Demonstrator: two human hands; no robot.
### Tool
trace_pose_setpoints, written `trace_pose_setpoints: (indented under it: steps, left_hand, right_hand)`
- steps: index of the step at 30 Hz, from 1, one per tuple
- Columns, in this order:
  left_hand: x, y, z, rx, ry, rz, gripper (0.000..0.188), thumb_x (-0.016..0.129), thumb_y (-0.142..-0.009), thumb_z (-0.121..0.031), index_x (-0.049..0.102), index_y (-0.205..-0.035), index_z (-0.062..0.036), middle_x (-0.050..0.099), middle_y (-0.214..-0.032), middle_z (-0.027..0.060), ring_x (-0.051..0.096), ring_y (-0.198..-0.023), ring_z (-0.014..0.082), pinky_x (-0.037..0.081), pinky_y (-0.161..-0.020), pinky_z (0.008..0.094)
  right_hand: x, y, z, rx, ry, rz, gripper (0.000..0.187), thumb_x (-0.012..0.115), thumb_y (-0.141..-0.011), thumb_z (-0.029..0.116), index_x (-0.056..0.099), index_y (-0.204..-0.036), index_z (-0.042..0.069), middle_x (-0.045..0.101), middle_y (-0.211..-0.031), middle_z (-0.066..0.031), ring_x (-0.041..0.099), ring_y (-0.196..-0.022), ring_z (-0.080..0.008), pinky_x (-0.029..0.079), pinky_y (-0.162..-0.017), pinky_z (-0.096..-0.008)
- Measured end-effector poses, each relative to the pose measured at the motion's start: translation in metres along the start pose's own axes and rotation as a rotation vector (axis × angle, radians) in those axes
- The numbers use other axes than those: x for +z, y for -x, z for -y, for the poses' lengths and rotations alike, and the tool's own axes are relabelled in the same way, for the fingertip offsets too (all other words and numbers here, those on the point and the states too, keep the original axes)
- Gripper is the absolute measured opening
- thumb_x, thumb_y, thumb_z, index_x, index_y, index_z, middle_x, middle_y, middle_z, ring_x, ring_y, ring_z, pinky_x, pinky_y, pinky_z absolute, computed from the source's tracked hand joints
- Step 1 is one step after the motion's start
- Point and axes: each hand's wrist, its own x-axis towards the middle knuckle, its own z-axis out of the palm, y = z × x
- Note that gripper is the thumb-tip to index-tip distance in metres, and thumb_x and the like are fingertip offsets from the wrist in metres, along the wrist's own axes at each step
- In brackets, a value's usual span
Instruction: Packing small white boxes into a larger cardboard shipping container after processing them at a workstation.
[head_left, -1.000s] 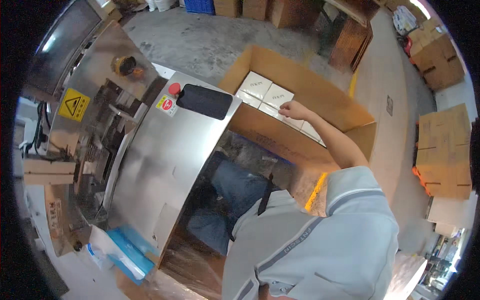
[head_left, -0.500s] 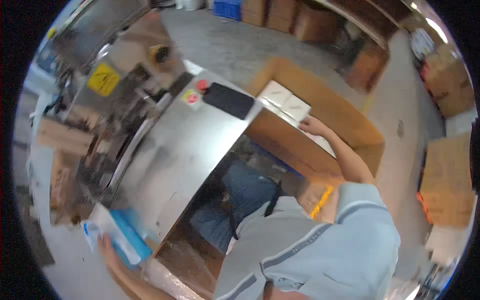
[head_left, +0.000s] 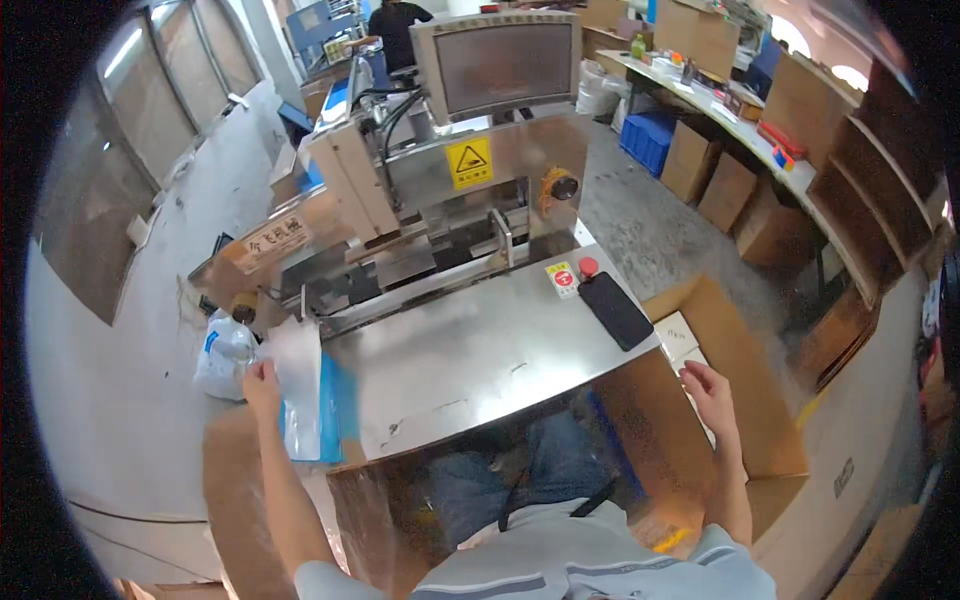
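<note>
At the left end of the metal worktop, my left hand [head_left: 262, 390] has its fingers pinched together beside a white and blue stack of flat sheets or film [head_left: 302, 385]. What it grips, if anything, is too small to make out. A crumpled white plastic bag with blue marks [head_left: 224, 355] lies just beyond that hand. On the right, my right hand [head_left: 710, 395] hovers with loosely bent fingers, apart and with nothing visible in them. Below it, white small boxes [head_left: 676, 336] lie in an open cardboard carton [head_left: 745, 370], partly covered by the hand and forearm.
Before me stands a machine with a metal worktop [head_left: 450, 370], a dark screen [head_left: 508, 65] and a yellow warning label [head_left: 470, 163]. A black phone [head_left: 615, 312] rests near a red button [head_left: 588, 267]. Cardboard boxes [head_left: 690, 160], a blue crate [head_left: 648, 140] and another person [head_left: 396, 32] are farther back.
My view has swung from the right toward the machine. My right hand has lifted off the white boxes, where its fingers were touching. My left hand stays by the white and blue stack.
</note>
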Motion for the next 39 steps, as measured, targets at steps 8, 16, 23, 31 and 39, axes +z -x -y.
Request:
trace_pose_setpoints:
  steps: [8,16,23,31,39]
  left_hand:
    - [-0.021,0.033,-0.133,0.095,0.294,-0.213,0.023,0.061,-0.099,-0.019,0.071,-0.103,0.0008,0.073,-0.091,0.0150,0.070,-0.083,0.0201,0.053,-0.075,0.0333]
    - [-0.031,0.175,-0.304,0.383,0.435,0.390,0.012,0.067,-0.093,-0.010,0.070,-0.102,-0.0034,0.073,-0.090,0.0167,0.073,-0.080,0.0287,0.056,-0.070,0.0364]
    - [-0.018,0.229,-0.331,0.256,0.725,0.597,0.013,0.071,-0.091,-0.014,0.070,-0.092,-0.0017,0.071,-0.073,0.0132,0.069,-0.061,0.0187,0.053,-0.056,0.0307]
    - [0.014,0.244,-0.303,-0.471,0.868,0.903,0.022,0.074,-0.092,-0.018,0.067,-0.084,0.0008,0.065,-0.064,0.0046,0.057,-0.054,0.0086,0.045,-0.050,0.0269]
    - [-0.010,0.233,-0.341,0.480,0.677,0.675,0.032,0.071,-0.087,-0.006,0.069,-0.119,-0.0085,0.071,-0.102,0.0139,0.069,-0.079,0.0270,0.054,-0.069,0.0349]
  right_hand:
    - [0.061,-0.012,0.086,-0.233,-0.003,0.085,0.035,0.066,-0.096,0.010,0.062,-0.127,-0.004,0.072,-0.111,-0.0101,0.066,-0.100,-0.0141,0.052,-0.090,-0.0285]
    - [0.193,0.018,0.211,-0.856,0.225,0.190,0.071,0.084,-0.076,0.016,0.051,-0.138,0.001,0.052,-0.142,-0.0198,0.055,-0.128,-0.0345,0.047,-0.104,-0.0404]
    - [0.213,0.015,0.189,-0.747,0.290,0.545,0.012,0.071,-0.088,0.013,0.070,-0.084,0.003,0.064,-0.071,-0.0150,0.065,-0.065,-0.0292,0.050,-0.062,-0.0386]
    - [0.204,0.020,0.190,-1.062,0.066,0.360,0.014,0.077,-0.080,0.013,0.068,-0.085,0.004,0.069,-0.100,-0.0100,0.068,-0.100,-0.0285,0.055,-0.083,-0.0379]
    - [0.203,0.019,0.166,-1.007,0.340,0.613,0.013,0.075,-0.081,0.014,0.067,-0.084,0.005,0.066,-0.085,-0.0100,0.064,-0.084,-0.0302,0.052,-0.079,-0.0407]
